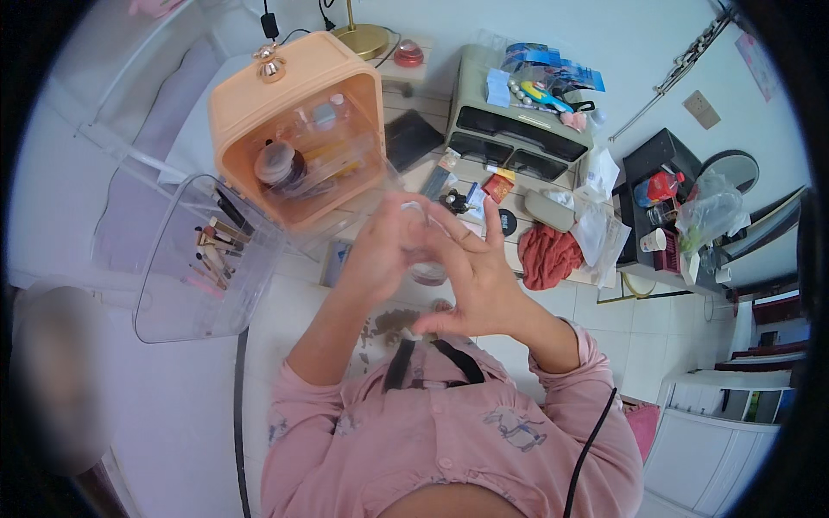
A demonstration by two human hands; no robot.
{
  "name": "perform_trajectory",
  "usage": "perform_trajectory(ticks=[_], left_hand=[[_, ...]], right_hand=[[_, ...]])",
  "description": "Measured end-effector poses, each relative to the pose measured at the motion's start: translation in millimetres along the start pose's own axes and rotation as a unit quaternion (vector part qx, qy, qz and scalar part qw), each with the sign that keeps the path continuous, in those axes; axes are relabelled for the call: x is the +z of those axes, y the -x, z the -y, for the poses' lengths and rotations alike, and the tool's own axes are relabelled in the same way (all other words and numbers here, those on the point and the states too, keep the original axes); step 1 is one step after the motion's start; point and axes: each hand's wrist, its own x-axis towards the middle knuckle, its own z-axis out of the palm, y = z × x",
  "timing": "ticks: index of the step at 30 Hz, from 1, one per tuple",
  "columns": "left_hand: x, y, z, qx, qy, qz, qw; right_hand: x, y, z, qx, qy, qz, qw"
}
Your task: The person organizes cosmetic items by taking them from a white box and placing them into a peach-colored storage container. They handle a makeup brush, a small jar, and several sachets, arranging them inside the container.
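Note:
A clear, round transparent container [429, 273] shows in and below my hands, partly covered by them and blurred. My left hand [383, 249] is closed around its upper part, near a pale rim. Over its right side reaches my right hand [471, 265], fingers spread and thumb pointing left; whether it grips the container cannot be told. Left of the hands stands a peach plastic storage box [295, 84], its front open, with a dark-lidded jar [280, 165] and small bottles inside. A clear plastic lid or door [162, 278] with makeup brushes [214, 252] hangs at its lower left.
Behind stands a grey-green drawer unit [518, 123] with small items on top. A red cloth [550, 257], a grey case [548, 210] and plastic bags [599, 233] lie at the table's right. A black shelf [660, 155] stands farther right, a brass lamp base [363, 42] at the back.

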Motion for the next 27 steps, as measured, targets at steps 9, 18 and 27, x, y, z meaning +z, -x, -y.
perform_trajectory(ticks=[9, 18, 27], left_hand=[[1, -9, -1, 0.003, -0.023, -0.022, 0.999], [-3, -13, -6, 0.040, -0.046, -0.029, 0.998], [-8, -14, -12, 0.010, 0.001, 0.022, 1.000]], right_hand=[[-5, 0, -19, 0.045, -0.168, 0.006, 0.985], [-1, 0, -44, 0.162, -0.860, -0.068, 0.478], [-1, -2, -52, 0.157, -0.902, -0.053, 0.398]])
